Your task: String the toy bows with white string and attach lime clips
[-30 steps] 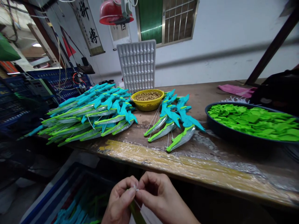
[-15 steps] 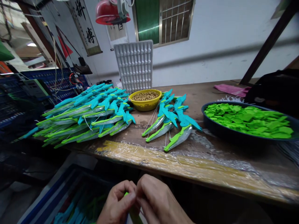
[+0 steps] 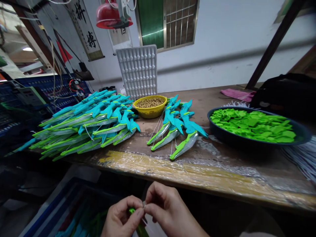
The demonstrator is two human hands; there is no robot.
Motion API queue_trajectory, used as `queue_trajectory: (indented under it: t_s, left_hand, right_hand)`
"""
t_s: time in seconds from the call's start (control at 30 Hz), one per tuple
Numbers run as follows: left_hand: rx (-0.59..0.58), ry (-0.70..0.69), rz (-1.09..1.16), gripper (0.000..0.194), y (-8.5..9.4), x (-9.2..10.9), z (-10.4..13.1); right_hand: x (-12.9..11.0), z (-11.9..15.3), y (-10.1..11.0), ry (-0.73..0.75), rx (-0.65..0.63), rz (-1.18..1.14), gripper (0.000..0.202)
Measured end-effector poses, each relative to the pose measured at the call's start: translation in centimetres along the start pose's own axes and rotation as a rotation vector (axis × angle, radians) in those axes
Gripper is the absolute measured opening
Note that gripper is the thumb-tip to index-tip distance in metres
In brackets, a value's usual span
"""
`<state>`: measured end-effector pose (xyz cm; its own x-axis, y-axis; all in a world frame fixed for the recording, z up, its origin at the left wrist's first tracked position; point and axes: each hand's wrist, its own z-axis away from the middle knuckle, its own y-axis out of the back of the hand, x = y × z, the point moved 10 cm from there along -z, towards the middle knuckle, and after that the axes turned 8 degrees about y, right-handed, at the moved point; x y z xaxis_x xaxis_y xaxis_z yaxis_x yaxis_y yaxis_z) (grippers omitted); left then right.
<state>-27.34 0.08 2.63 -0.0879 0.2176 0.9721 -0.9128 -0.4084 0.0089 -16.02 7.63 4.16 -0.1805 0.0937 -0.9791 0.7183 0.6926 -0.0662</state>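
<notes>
My left hand [image 3: 124, 215] is closed around the green tip of a toy bow [image 3: 141, 229] below the table's front edge; most of that bow is hidden by my hands or out of frame. With thumb and forefinger, my right hand [image 3: 166, 208] pinches a thin white string [image 3: 144, 206] at the tip, touching my left fingertips. On the table, several blue-and-green toy bows [image 3: 189, 131] with white strings lie just beyond my hands. A larger heap of such bows [image 3: 98, 115] is stacked to the left.
A yellow bowl [image 3: 150, 113] of small brass-coloured rings stands mid-table. At right is a dark basin [image 3: 302, 133] of flat green pieces, with white strings [image 3: 300, 161] beside it. A blue crate [image 3: 58, 205] with bow parts sits below left. The taped table edge [image 3: 177, 172] runs before me.
My right hand has turned and drawn slightly apart from my left, so the white string between the fingertips now shows. The view has shifted a little to the right.
</notes>
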Motion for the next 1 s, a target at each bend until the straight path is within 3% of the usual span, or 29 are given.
queue_trajectory:
  t_s: [0.1, 0.23, 0.43, 0.57, 0.67, 0.87, 1.0]
  left_hand:
    - [-0.017, 0.002, -0.059, 0.040, 0.2, -0.3, 0.0]
    - [-0.064, 0.059, -0.058, 0.042, 0.4, -1.8, -0.2]
    - [-0.199, 0.247, 0.281, 0.042, -1.3, -3.5, 0.1]
    - [-0.237, 0.291, 0.437, 0.038, -2.4, -3.5, 0.3]
    - [-0.216, 0.304, 0.478, 0.033, -2.3, -4.0, 0.2]
    - [-0.227, 0.263, 0.401, 0.036, -2.2, -4.1, 0.1]
    - [-0.192, 0.265, 0.356, 0.038, -2.2, -3.7, 0.2]
  right_hand:
    - [-1.8, 0.4, 0.1, 0.209, -0.022, 0.179, 0.014]
    - [-3.6, 1.0, -0.3, 0.439, -0.034, 0.241, 0.013]
    - [-4.6, 2.1, -1.1, 0.640, -0.021, 0.320, 0.011]
    - [-4.7, 2.8, -1.0, 0.666, 0.033, 0.345, 0.013]
    - [-5.0, 3.1, -1.0, 0.672, 0.053, 0.372, 0.015]
    - [-5.9, 3.3, -1.2, 0.750, 0.126, 0.538, 0.014]
    - [-5.6, 2.7, -0.4, 0.641, 0.134, 0.475, 0.014]
